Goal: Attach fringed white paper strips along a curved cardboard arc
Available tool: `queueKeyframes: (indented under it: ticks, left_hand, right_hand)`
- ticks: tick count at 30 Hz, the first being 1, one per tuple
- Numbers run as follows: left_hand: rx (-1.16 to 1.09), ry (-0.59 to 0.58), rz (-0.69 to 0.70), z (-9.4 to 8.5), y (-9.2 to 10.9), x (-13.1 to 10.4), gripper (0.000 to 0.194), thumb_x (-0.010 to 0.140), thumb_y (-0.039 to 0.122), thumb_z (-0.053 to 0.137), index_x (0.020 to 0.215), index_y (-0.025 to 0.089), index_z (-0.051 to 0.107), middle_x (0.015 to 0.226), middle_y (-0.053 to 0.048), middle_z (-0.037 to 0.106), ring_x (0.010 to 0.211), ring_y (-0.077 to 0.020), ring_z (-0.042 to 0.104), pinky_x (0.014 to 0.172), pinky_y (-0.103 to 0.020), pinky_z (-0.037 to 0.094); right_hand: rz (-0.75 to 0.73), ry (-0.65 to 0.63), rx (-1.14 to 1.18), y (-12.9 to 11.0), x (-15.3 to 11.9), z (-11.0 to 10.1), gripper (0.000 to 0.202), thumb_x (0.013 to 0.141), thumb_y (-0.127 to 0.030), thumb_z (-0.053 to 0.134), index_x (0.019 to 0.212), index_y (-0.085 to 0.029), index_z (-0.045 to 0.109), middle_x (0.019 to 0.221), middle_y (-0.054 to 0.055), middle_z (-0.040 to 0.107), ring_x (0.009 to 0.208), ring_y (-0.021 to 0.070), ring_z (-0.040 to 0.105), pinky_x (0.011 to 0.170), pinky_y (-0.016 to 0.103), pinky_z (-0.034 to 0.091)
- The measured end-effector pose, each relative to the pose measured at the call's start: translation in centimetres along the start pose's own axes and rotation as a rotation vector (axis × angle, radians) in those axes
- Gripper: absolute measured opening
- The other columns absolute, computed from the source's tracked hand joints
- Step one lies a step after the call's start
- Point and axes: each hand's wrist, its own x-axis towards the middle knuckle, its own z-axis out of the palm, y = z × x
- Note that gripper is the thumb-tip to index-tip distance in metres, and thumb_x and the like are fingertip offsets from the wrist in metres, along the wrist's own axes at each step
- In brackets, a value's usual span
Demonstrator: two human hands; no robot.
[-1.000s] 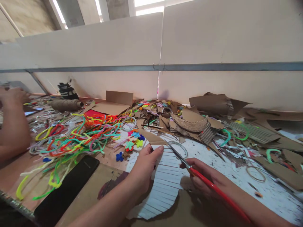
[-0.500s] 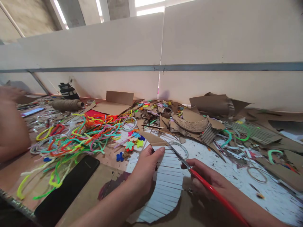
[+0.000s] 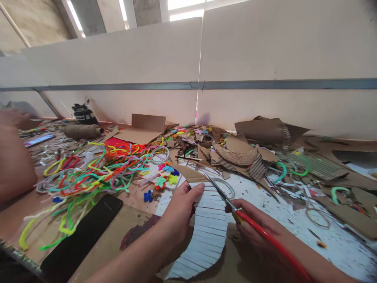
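Observation:
A curved cardboard piece (image 3: 210, 224) with a white, striped face is pinched in my left hand (image 3: 179, 208), the thumb on top near its upper end. My right hand (image 3: 253, 222) is closed around a long red-handled tool (image 3: 265, 237) that looks like scissors. Its metal tip lies over the upper right edge of the piece, beside a brown unstriped part (image 3: 191, 174). A silvery ring (image 3: 225, 188) lies just behind the tip.
Colourful pipe cleaners (image 3: 103, 169) and a black phone-like slab (image 3: 84, 236) lie to the left. Cardboard scraps (image 3: 238, 151) are heaped behind the hands. Twine (image 3: 84, 131) lies further back. Another person's arm (image 3: 14, 157) is at the far left edge.
The tool has shifted slightly, its metal tip now reaching further up and left over the piece. A yellow part shows by my right fingers. My left hand has hardly moved.

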Motion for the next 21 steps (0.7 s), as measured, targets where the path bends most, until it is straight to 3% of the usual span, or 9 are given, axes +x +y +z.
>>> queueKeyframes:
  ticks: [3, 6, 12, 17, 21]
  left_hand:
    - [-0.001, -0.013, -0.003, 0.06, -0.06, 0.08, 0.028, 0.077, 0.033, 0.079, 0.085, 0.021, 0.055, 0.069, 0.002, 0.067, 0.059, -0.0133, 0.061, 0.057, -0.024, 0.049]
    - [0.019, 0.014, -0.005, 0.04, -0.19, 0.14, 0.027, 0.078, 0.033, 0.078, 0.085, 0.02, 0.055, 0.068, 0.002, 0.067, 0.058, -0.0131, 0.061, 0.056, -0.025, 0.05]
    - [0.005, -0.013, -0.012, -0.06, -0.15, 0.13, 0.021, 0.08, 0.031, 0.075, 0.085, 0.019, 0.058, 0.063, 0.002, 0.065, 0.056, -0.0133, 0.061, 0.053, -0.024, 0.049]
    - [-0.033, -0.014, 0.016, -0.37, -0.32, 0.59, 0.022, 0.078, 0.03, 0.077, 0.087, 0.019, 0.06, 0.068, 0.001, 0.069, 0.058, -0.014, 0.063, 0.056, -0.025, 0.051]
    - [-0.044, 0.01, -0.016, -0.69, -0.46, 1.0, 0.025, 0.076, 0.032, 0.079, 0.085, 0.021, 0.058, 0.068, 0.001, 0.07, 0.059, -0.016, 0.065, 0.055, -0.025, 0.051]
  right_hand:
    - [-0.019, -0.019, -0.032, 0.45, 0.16, -0.29, 0.048, 0.089, -0.066, 0.069, 0.117, -0.027, 0.063, 0.098, 0.005, 0.069, 0.079, 0.0176, 0.064, 0.067, 0.025, 0.05]
    - [0.014, -0.025, -0.022, 0.79, 0.31, -0.33, 0.051, 0.088, -0.068, 0.067, 0.117, -0.026, 0.062, 0.088, 0.003, 0.066, 0.064, 0.0131, 0.054, 0.054, 0.022, 0.038]
    - [0.071, 0.003, 0.098, 0.88, 0.26, 0.06, 0.055, 0.082, -0.068, 0.074, 0.113, -0.025, 0.059, 0.075, -0.002, 0.054, 0.061, 0.0116, 0.044, 0.058, 0.023, 0.033]
    - [0.06, -0.017, 0.021, 0.41, 0.27, -0.21, 0.06, 0.081, -0.075, 0.07, 0.11, -0.024, 0.059, 0.063, -0.008, 0.037, 0.055, 0.0095, 0.027, 0.053, 0.024, 0.022]
    - [0.008, -0.03, -0.073, 0.96, 0.56, -0.92, 0.062, 0.085, -0.081, 0.057, 0.112, -0.025, 0.059, 0.061, -0.005, 0.046, 0.054, 0.0125, 0.035, 0.054, 0.028, 0.027]
